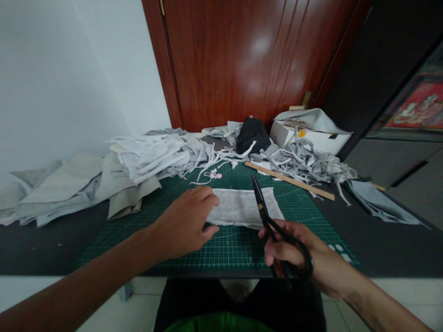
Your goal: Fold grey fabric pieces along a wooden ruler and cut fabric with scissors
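Observation:
A pale rectangular piece of fabric [233,208] lies flat on the green cutting mat [221,251]. My left hand [190,221] is at the fabric's left end, thumb and fingers apart, with nothing held between them. Black scissors [261,205] are in my right hand [290,249], whose fingers wrap round the handles. The blades look closed and point away from me, over the right part of the fabric. Whether the blades touch the fabric cannot be told.
Folded white and grey cloths [152,154] are piled at the back left. A wooden ruler [290,180] lies at the right, before tangled grey straps [301,159] and a white box [318,138]. A black cloth item [253,134] sits at the back.

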The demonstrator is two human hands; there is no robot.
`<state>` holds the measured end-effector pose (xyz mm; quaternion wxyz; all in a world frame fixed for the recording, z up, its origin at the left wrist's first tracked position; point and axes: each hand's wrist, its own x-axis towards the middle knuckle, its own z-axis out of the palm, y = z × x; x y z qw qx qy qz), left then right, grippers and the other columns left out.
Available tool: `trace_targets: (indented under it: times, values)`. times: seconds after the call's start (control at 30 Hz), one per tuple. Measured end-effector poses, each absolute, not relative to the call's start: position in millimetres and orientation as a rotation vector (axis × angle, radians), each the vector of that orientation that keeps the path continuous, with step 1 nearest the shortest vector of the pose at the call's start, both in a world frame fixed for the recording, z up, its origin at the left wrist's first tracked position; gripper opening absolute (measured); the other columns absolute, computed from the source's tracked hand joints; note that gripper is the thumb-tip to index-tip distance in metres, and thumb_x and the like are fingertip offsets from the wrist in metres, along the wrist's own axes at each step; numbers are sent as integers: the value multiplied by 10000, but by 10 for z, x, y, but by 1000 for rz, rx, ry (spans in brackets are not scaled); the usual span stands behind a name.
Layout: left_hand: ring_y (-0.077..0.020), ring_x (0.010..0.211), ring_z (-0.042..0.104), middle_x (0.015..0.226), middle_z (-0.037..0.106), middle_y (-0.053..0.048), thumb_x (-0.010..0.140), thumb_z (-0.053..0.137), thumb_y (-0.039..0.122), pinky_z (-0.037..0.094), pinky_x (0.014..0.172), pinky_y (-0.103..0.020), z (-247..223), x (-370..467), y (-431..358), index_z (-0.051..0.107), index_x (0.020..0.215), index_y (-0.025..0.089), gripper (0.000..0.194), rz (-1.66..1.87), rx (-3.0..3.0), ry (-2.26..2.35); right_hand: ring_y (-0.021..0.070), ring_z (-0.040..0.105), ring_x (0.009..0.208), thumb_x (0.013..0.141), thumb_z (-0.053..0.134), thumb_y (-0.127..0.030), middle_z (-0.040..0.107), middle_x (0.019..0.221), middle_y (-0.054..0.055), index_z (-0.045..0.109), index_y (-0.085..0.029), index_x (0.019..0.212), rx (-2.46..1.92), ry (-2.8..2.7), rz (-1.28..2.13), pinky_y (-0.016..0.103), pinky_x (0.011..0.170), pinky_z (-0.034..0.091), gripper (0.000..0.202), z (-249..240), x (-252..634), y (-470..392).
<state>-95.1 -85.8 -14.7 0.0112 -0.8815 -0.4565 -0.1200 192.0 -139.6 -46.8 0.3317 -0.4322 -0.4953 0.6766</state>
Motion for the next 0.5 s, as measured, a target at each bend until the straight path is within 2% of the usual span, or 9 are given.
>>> trace_targets:
  times: [0.13,0.23,0.3,0.37,0.5]
  values:
    - [-235,965,664,1025,682,-58,857,614,138,497,836,-345,-383,-791,-776,662,954,200,125,-341,-2975,-1353,159,700,686,786,895,-444,779,892,46,626,-165,1181,-1073,-1196,1865,287,666,544,554,-439,1866,-1430]
    - [-209,806,634,853,654,-21,811,561,73,447,727,-329,-499,-708,-634,622,833,214,155,-518,-2881,-1367,186,739,792,787,912,-430,781,1009,85,617,-169,1245,-1005,-1184,1947,327,772,582,605,-424,1862,-1501]
    - [-205,768,615,814,635,-13,792,563,66,426,706,-329,-506,-644,-543,602,809,219,159,-725,-2770,-1393,195,746,855,767,938,-416,748,1027,59,620,-192,1275,-995,-1186,1987,336,825,588,640,-431,1884,-1572]
    - [-201,745,600,795,622,-13,794,566,67,418,705,-329,-474,-570,-455,589,802,219,154,-889,-2651,-1457,175,740,835,770,942,-433,698,971,12,629,-212,1279,-1013,-1214,1986,306,808,580,637,-453,1913,-1637]
    - [-182,675,579,718,591,9,783,583,60,406,678,-312,-372,-434,-279,565,780,224,165,-1092,-2465,-1583,111,644,637,826,811,-694,645,762,-8,654,-161,1160,-1039,-1376,1963,212,607,500,648,-524,1934,-1693]
